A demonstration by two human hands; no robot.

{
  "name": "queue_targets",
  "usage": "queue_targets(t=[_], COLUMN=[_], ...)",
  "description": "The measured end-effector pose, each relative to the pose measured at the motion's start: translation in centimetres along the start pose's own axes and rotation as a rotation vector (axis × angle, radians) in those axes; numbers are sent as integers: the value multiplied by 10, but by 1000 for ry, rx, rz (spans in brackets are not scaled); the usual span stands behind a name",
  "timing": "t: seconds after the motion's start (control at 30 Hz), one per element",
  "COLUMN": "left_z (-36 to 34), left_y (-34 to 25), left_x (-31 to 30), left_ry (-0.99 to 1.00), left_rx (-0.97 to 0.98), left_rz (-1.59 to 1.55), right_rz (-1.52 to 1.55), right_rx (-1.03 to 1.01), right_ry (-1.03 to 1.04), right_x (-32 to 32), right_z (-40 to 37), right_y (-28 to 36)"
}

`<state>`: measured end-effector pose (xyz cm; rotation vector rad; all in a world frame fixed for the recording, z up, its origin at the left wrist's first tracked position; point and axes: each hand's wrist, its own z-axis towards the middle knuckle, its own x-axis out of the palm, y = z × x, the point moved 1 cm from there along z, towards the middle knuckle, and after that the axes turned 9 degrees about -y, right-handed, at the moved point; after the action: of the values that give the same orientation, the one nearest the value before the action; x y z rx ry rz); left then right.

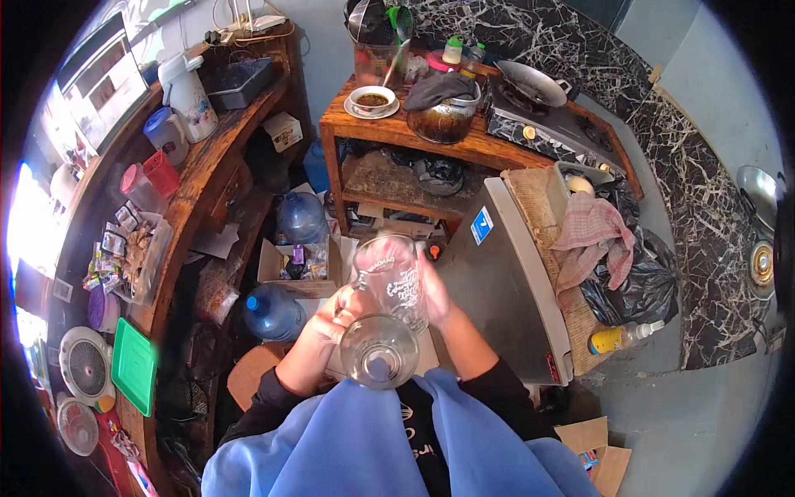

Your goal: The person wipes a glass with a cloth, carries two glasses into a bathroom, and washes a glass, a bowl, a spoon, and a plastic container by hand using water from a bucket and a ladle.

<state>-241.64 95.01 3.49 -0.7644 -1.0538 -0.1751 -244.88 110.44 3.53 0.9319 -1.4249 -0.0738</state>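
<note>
Clear glass [387,298], printed with white lettering on its side, is held tilted, thick round base toward the camera and open mouth away. The left hand [330,319] and the right hand [436,296] each keep a closed grip on their side of the glass. A blue water bottle [273,311] lies left of the glass, a grey metal box [497,282] sits to its right, and beyond it a wooden bench [464,147] carries a bowl [372,100].

Left grip [331,319] and right grip [436,296] curl closed, palms facing each other.
</note>
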Motion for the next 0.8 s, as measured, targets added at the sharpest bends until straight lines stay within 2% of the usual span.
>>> queue_targets(t=[0.03,0.1,0.13,0.17,0.2,0.23,0.3,0.37,0.43,0.47,0.5,0.57,0.63,0.67,0.7,0.8], left_z=[1,1,-2,-5,5,4,2,4,5,7,9,13,17,18,19,16], left_y=[-3,-3,-9,-16,-23,-21,-14,-12,-13,-20,-21,-18,-13,-10,-9,-10], left_x=[4,2,8,14,24,25,20,18,17,25,29,31,25,22,17,10], left_ry=[13,12,-68,-149,80,71,-61,-87,-95,-85,-98,-237,-305,-334,-367,-361], left_rx=[26,114,10,-95,113,119,211,189,171,178,185,12,0,14,31,-14], left_rz=[-26,-34,-44,-53,256,263,793,880,950,1081,1083,1390,1485,1550,1619,1688], right_rz=[186,330,328,367,404,406,346,275,-776,-936,-939,-578,-771,-1069,-1438,-1574], right_rx=[130,93,110,101,90,100,152,214,13,-140,-132,-473,-484,-638,-814,-640], right_ry=[171,102,103,-16,-133,-126,-140,-199,-444,-408,-395,-385,-457,-381,-218,174], right_x=[-7,-9,-6,-3,1,3,2,-9,-29,-40,-38,-25,-22,-1,18,29], right_z=[-10,-24,-24,-24,-23,-23,-24,-29,-34,-37,-38,-40,-39,-37,-32,4], right_y=[-7,-31,-33,-34,-36,-35,-26,-13,2,12,24,52,68,73,78,69])
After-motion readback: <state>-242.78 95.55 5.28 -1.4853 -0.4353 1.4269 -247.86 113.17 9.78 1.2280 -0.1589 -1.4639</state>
